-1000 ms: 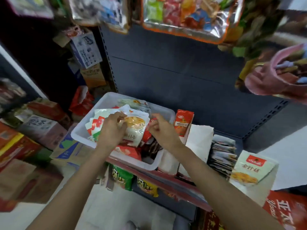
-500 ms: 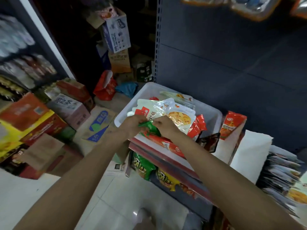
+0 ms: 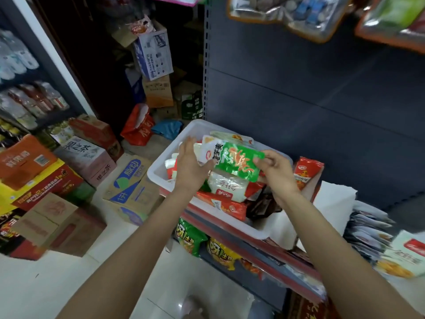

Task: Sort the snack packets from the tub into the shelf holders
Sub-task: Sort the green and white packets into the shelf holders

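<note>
A white plastic tub [image 3: 158,178] full of snack packets sits on the shelf edge. My right hand [image 3: 278,173] pinches the right edge of a green packet [image 3: 236,163] with red lettering and holds it above the tub. My left hand [image 3: 189,166] is over the tub's left part. It holds a few white packets [image 3: 208,149] upright between thumb and fingers, just left of the green one. Under the hands lie a white packet [image 3: 227,185], red packets [image 3: 226,204] and a dark one [image 3: 264,203].
White shelf holders [image 3: 333,203] stand right of the tub, one with a red packet [image 3: 307,172] upright, and beyond them a row of grey packets [image 3: 368,229]. Chip bags [image 3: 190,236] fill the shelf below. Cardboard boxes [image 3: 131,192] crowd the floor at left. Bagged goods [image 3: 287,12] hang overhead.
My right hand has drawn the green packet up out of the tub and now holds it raised beside the white packets in my left hand. The view has shifted left.
</note>
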`<state>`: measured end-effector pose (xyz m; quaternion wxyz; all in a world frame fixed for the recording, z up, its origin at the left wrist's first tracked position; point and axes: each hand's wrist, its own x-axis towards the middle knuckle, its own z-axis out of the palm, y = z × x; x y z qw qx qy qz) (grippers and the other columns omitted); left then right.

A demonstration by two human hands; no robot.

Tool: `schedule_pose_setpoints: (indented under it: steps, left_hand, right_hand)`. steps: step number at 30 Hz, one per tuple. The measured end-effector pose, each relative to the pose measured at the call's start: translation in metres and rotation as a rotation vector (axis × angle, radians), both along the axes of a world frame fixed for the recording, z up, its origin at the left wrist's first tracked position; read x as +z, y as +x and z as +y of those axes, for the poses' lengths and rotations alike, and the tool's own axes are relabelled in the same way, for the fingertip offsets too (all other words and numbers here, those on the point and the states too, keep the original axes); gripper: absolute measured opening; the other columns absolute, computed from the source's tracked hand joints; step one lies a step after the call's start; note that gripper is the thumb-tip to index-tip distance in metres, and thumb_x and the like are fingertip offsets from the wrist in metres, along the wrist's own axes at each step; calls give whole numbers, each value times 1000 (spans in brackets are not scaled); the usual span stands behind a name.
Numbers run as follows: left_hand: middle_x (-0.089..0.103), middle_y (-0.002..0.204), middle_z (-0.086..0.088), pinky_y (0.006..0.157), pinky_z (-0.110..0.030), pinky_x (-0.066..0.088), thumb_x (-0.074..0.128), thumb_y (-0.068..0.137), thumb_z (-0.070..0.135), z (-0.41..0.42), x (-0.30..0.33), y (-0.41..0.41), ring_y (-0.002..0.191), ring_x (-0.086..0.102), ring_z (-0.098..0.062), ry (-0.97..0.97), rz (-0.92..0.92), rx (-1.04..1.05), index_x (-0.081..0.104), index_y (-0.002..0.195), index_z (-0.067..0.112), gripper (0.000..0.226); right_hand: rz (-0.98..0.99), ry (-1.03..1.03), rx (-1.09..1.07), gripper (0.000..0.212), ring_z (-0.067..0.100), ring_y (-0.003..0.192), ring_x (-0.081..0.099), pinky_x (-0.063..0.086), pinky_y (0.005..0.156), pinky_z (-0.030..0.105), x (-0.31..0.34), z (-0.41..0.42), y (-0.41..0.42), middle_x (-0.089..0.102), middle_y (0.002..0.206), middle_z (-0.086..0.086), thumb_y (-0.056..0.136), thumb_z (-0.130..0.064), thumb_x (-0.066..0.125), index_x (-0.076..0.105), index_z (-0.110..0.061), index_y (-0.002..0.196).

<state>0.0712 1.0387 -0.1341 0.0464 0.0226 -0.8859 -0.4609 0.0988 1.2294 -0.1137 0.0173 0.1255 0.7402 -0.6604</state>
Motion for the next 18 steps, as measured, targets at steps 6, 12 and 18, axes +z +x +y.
schedule_pose_setpoints:
  steps: [6,12,18]
  left_hand:
    - [60,119,-11,89,-47,52,77,69,38,82,21,6,107,60,-28,553,-280,-33,45,125,12,70]
    - [59,75,1,74,-42,54,65,86,5,165,40,32,77,58,-18,471,-36,-310,56,78,20,19]
    - [58,69,7,65,-26,45,67,84,9,241,50,57,63,53,-2,308,149,-475,58,76,17,15]
  right_hand:
    - [24,-48,-34,18,23,79,52,52,60,24,11,79,40,42,82,17,90,-2,58,54,-17,80]
    - [105,383,-129,31,1,76,60,49,74,23,17,165,80,63,87,3,76,13,66,60,-18,79]
    - [112,720,-298,8,10,79,57,35,60,9,11,233,103,63,80,3,78,-3,72,69,0,85]
